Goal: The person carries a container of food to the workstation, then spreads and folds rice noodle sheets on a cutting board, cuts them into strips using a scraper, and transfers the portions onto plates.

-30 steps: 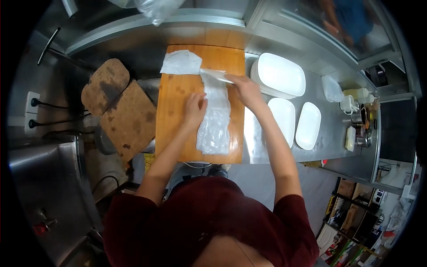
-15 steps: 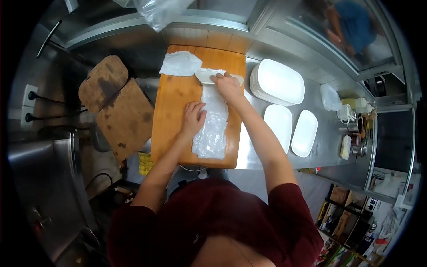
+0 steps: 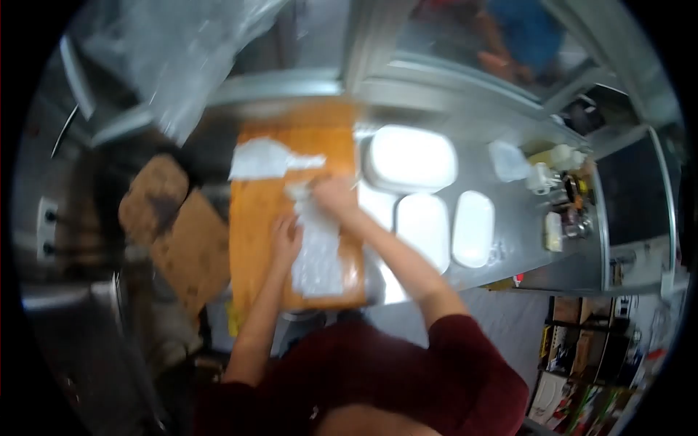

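Observation:
A long, translucent white sheet point(image 3: 318, 265), looking like a rice noodle sheet, lies on a wooden board point(image 3: 254, 225). At its upper end my right hand point(image 3: 338, 196) is closed on a white scraper point(image 3: 298, 191), blurred by motion. My left hand point(image 3: 286, 238) lies at the sheet's left edge, its fingers blurred but seemingly stretched out. Higher on the board rests another white piece point(image 3: 259, 158), with a thin strip trailing from its right side.
Right of the board stand a stack of white plates point(image 3: 413, 156) and two more white plates point(image 3: 423, 229) point(image 3: 473, 229) on a steel counter point(image 3: 509, 192). Worn brown boards point(image 3: 193, 251) lean at the left. A plastic bag point(image 3: 182, 65) hangs above. A person in blue point(image 3: 523, 36) shows behind glass.
The whole view has shifted and blurred with head movement. My right hand and the scraper have come lower on the sheet, nearer my left hand. A thin strip now lies beside the upper piece.

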{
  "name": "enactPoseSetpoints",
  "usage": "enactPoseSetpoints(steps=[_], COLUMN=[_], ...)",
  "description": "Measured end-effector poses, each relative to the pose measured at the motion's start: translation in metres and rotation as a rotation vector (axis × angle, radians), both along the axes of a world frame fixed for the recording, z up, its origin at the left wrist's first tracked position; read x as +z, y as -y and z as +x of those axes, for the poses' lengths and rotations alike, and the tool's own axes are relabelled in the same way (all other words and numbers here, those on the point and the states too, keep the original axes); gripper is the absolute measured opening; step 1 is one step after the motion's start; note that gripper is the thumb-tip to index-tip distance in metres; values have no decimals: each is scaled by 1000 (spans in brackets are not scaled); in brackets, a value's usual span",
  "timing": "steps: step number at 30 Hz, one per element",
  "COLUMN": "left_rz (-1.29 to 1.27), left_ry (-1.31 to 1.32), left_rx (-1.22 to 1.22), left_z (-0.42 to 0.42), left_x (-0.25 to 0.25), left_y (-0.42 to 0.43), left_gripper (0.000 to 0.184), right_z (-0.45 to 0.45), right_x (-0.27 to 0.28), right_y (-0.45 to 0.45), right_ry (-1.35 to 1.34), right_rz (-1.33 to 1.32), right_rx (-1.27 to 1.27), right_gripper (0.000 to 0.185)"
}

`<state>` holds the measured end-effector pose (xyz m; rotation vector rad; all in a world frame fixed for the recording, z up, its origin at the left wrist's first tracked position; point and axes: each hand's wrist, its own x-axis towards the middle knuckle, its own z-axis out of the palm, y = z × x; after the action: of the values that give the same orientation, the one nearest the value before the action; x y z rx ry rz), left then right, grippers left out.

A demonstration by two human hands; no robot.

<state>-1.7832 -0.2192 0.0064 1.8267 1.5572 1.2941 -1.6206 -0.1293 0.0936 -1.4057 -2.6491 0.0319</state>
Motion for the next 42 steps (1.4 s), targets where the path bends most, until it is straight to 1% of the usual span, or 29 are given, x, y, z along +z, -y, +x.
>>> enactPoseSetpoints(steps=[1,2,4,7,10,11,14,17,19,20,23,26,29,31,32,33,35,38,41,42], left_rz=[42,23,-59,-92,-48,-58,-43,-14,-70,-53,-54,-28,-64,-62,-43,-35,-72,-95,-83,-111], left_ry=[44,41,53,22,66,46,-9,38,65,76,47,75,139,76,64,124,214,116,235,195], left_rx=[-8,-23,-53,-63,-61,-79,-104,-96,-108,-105,-133,-117,-153,-171,-170,-144,-98,-126,-110,-108], left_z=[2,4,5,1,5,5,-6,6,1,5,2,3,9,-7,-4,3,1,7,9,3], left_x=[0,16,32,29,36,37,37,21,21,20,31,20,36,22,21,19,15,43,30,24], left_y=[-1,2,5,5,7,9,9,1,5,3,9,6,11,14,7,3,23,40,46,54], left_gripper=[22,21,21,21,19,19,19,19,18,18,19,19,19,19,18,18,18,17,16,16], right_z=[-7,-7,-10,-9,-12,-9,-7,-14,-21,-15,-11,-21,-24,-32,-28,-23,-26,-23,-23,-28], right_x=[-24,-9,-5,27,-9,1,14,-1,-4,-1,34,-13,-11,-5,-1,-4,-22,4,1,-6], right_y=[1,2,-19,-2,4,-1,-8,14,5,-3,17,23,-1,28,29,20,26,15,47,46], right_ry=[-81,-137,-163,-48,-143,-139,-196,-59,-148,-185,-141,-156,-203,-156,-113,-160,-282,-261,-93,-133], right_rz=[41,85,135,97,160,189,98,55,86,120,78,170,79,186,256,260,220,24,89,100], right_rx=[-108,-56,-56,-51,-78,-78,-97,-77,-105,-122,-124,-92,-171,-156,-135,-145,-186,-219,-66,-116], right_gripper=[15,13,11,11,12,13,12,12,12,12,13,12,11,11,11,12,13,14,13,12])
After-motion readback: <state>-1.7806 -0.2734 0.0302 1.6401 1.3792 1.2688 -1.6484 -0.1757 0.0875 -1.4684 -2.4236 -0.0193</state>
